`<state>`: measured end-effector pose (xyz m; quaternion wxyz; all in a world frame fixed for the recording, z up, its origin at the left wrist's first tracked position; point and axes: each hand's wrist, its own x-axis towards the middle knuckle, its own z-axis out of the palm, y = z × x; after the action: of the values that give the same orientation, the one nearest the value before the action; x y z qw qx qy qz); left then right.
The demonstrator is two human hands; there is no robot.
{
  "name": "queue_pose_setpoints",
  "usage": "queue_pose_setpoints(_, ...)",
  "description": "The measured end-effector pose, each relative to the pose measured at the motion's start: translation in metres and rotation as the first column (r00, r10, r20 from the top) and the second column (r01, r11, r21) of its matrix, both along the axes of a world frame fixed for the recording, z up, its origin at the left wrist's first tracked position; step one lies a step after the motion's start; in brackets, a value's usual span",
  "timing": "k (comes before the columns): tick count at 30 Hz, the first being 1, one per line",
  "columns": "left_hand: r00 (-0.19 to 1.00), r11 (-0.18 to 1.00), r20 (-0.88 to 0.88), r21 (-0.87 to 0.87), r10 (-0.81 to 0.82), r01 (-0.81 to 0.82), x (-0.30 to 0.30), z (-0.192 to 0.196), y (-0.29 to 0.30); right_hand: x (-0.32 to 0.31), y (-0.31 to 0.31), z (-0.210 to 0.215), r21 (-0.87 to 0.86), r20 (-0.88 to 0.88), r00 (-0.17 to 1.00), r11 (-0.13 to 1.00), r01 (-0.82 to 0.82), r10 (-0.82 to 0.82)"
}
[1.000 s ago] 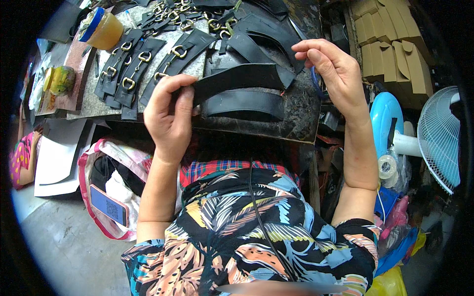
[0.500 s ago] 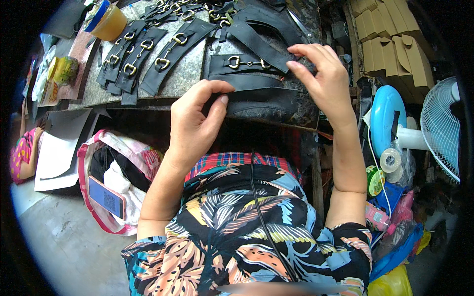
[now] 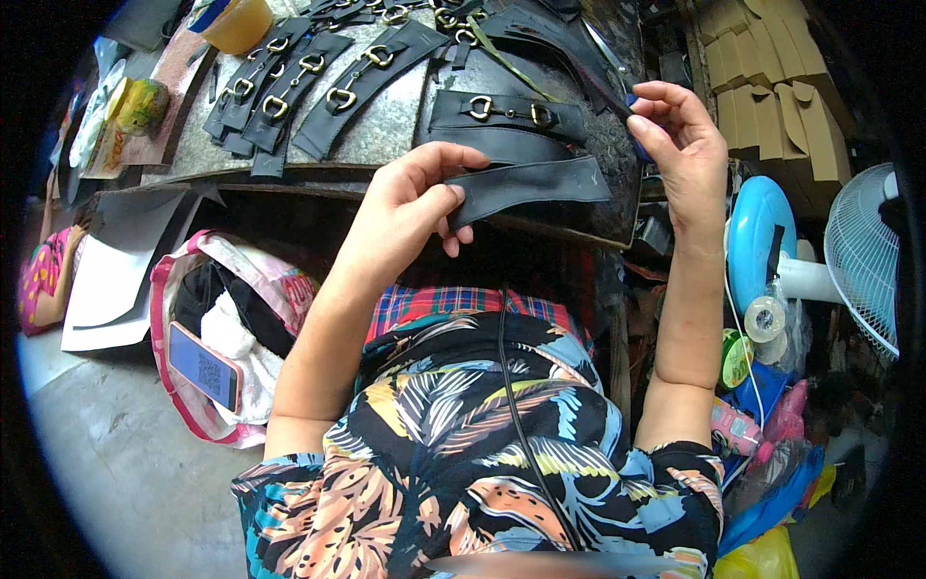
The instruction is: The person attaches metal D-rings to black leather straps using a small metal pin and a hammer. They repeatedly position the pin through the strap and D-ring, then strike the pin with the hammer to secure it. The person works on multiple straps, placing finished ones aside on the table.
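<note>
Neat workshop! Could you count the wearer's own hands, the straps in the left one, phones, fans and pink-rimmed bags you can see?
Own hands: 2 (left hand, right hand)
Strap in left hand: 1
Phone: 1
Fan: 1
Pink-rimmed bag: 1
Total: 6

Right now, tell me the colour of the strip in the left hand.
The strip is black, showing best in the head view.

The strip (image 3: 545, 181) at centre was black, the plaid cloth (image 3: 434, 305) below it red and blue, the shirt (image 3: 453, 434) at bottom black with multicoloured leaves, the upper-right boxes (image 3: 745, 121) tan.
</note>
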<state>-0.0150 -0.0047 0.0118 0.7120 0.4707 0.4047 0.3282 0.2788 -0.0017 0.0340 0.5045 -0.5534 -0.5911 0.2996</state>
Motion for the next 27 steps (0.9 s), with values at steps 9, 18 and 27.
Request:
queue_pose_setpoints(9, 0.991, 0.999, 0.132, -0.044, -0.001, 0.007, 0.000, -0.013, 0.008, 0.012, -0.039, -0.001, 0.088, -0.133, 0.983, 0.990, -0.114, 0.125)
queue_pose_setpoints(18, 0.993, 1.000, 0.117, 0.003, -0.013, 0.012, -0.001, -0.017, 0.009, 0.025, -0.045, 0.004, 0.308, -0.275, 0.872, 0.897, -0.318, 0.404)
queue_pose_setpoints(27, 0.988, 0.999, 0.150, -0.025, 0.037, -0.033, 0.002, -0.010, 0.006, 0.000, -0.044, -0.016, 0.008, 0.297, 0.881, 0.921, -0.389, 0.370)
